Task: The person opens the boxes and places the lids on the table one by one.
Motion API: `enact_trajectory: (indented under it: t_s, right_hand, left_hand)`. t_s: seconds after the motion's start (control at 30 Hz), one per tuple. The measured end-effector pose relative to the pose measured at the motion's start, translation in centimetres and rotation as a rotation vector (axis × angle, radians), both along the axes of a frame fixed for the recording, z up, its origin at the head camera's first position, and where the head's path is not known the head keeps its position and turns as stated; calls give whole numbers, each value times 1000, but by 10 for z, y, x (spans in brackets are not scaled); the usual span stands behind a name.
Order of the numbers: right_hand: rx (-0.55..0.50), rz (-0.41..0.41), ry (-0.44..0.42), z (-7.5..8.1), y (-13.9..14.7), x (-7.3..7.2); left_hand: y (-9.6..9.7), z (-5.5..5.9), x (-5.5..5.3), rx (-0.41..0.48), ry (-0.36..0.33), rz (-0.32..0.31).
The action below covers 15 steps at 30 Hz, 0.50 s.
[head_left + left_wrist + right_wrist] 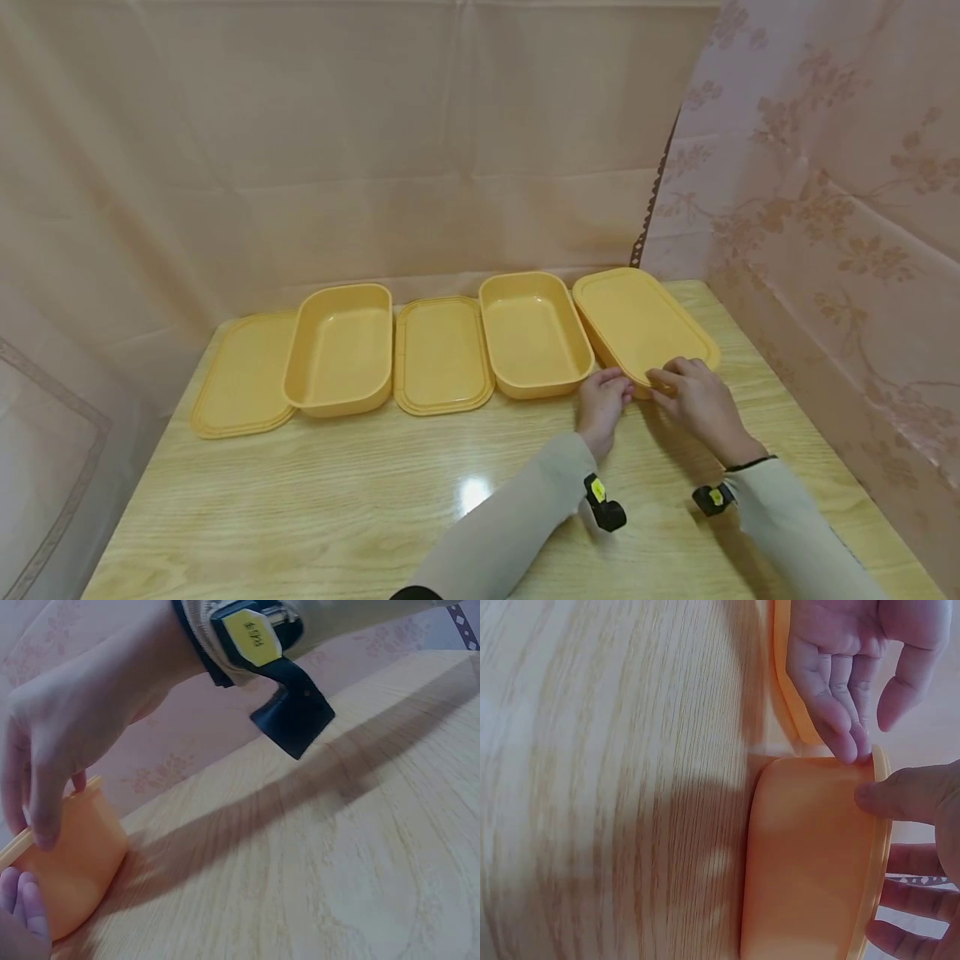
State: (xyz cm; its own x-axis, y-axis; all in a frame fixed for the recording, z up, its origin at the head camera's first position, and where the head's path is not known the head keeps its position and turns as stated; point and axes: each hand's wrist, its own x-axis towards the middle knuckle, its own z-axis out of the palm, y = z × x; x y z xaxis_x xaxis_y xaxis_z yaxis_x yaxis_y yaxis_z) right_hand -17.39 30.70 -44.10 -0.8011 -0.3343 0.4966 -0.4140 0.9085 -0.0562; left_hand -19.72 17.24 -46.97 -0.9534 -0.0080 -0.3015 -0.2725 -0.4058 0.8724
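Note:
At the right end of the row stands a yellow plastic container [802, 847] with a flat yellow lid [637, 321] over its top. My right hand [701, 408] pinches the lid's near edge, thumb against the front of the rim and fingers over the top. My left hand [602, 404] is at the near left corner, fingers extended and fingertips touching the container just under the rim. In the right wrist view its palm shows, thumb apart from the fingers. The lid covers the container's inside.
Left of the lidded container stands an open yellow container [534, 329], then a loose lid [444, 354] lying flat. Further left are another open container [343, 350] and a lid [243, 375] partly behind it. Curtains [360, 142] hang behind the wooden table [337, 500].

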Motion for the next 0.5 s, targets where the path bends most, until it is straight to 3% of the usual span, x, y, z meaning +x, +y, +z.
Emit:
enact_trajectory:
  t_s: [0.3,0.5]
  right_hand:
    - [20,26,6,1,-3,-1]
    - [47,42,8,1,-5,-2]
  left_hand:
    - [-3,2,6,-30,-11,26]
    - [-3,1,10,-95,-4,48]
